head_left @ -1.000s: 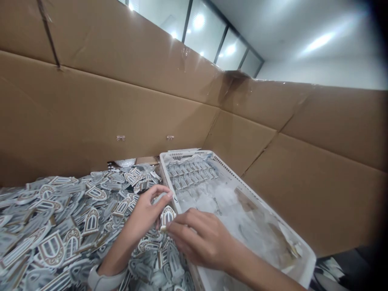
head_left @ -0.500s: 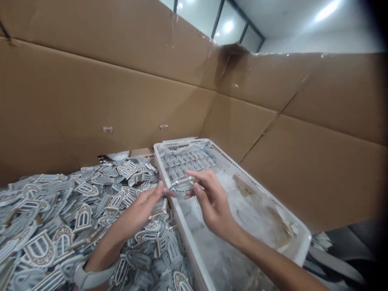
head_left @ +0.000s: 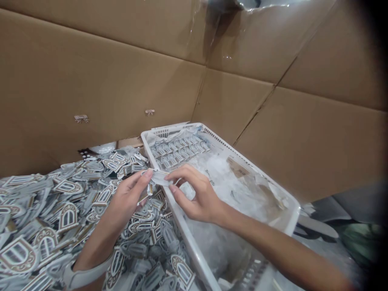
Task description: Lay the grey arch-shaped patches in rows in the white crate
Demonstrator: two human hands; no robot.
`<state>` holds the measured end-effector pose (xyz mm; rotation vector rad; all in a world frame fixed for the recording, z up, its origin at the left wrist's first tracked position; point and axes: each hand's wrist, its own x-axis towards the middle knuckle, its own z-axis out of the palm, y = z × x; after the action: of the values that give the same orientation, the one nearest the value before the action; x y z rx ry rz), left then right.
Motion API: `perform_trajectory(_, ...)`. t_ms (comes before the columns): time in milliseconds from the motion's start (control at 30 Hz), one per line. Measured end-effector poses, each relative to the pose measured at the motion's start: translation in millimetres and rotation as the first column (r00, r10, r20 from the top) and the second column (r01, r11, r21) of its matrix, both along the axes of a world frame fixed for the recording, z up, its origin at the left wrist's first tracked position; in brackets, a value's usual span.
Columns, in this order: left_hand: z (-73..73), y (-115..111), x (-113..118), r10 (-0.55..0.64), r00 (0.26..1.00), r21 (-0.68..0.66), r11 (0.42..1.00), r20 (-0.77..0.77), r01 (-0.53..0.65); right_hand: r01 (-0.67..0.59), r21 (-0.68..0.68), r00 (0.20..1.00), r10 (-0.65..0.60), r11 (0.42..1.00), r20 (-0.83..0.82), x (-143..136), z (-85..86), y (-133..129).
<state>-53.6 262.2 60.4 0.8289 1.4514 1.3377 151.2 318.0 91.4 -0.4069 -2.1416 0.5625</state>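
A small grey arch-shaped window piece [head_left: 159,178] is held between both hands above the near-left rim of the crate, its plain pale side showing. My left hand [head_left: 129,195] pinches its left end between thumb and fingers. Below those fingers shows another piece with a gold-brown edge; whether the hand also holds it, I cannot tell. My right hand [head_left: 198,195] grips the right end with thumb and fingertips. Beneath my left hand spreads a heap of similar window pieces [head_left: 68,214], several with white frames and brown scroll patterns.
A white plastic crate [head_left: 194,256] stands at the right, lined with clear plastic film [head_left: 224,194]. Rows of window pieces [head_left: 178,151] stand at its far end. Tall cardboard walls [head_left: 100,76] enclose the back and right. White beads [head_left: 86,154] lie behind the heap.
The piece has turned from edge-on to showing its flat side. My left hand has closed on its left end. The view has tilted downward.
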Motion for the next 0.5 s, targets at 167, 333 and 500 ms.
perform_trajectory(167,1.6,3.2,1.2,0.009,1.0,0.012,1.0,-0.009,-0.009,0.007,0.228,0.995,-0.031,0.974,0.1,5.5,-0.6,14.6)
perform_trajectory(333,-1.9,6.8,4.3,-0.004,1.0,0.052,0.999,-0.014,0.005,-0.011,0.246,0.989,-0.026,0.969,0.145,8.1,-1.2,23.4)
perform_trajectory(500,-3.1,7.7,7.2,0.007,0.999,0.046,0.999,0.047,-0.009,0.062,0.253,0.995,-0.079,0.965,0.056,10.1,-3.3,33.8)
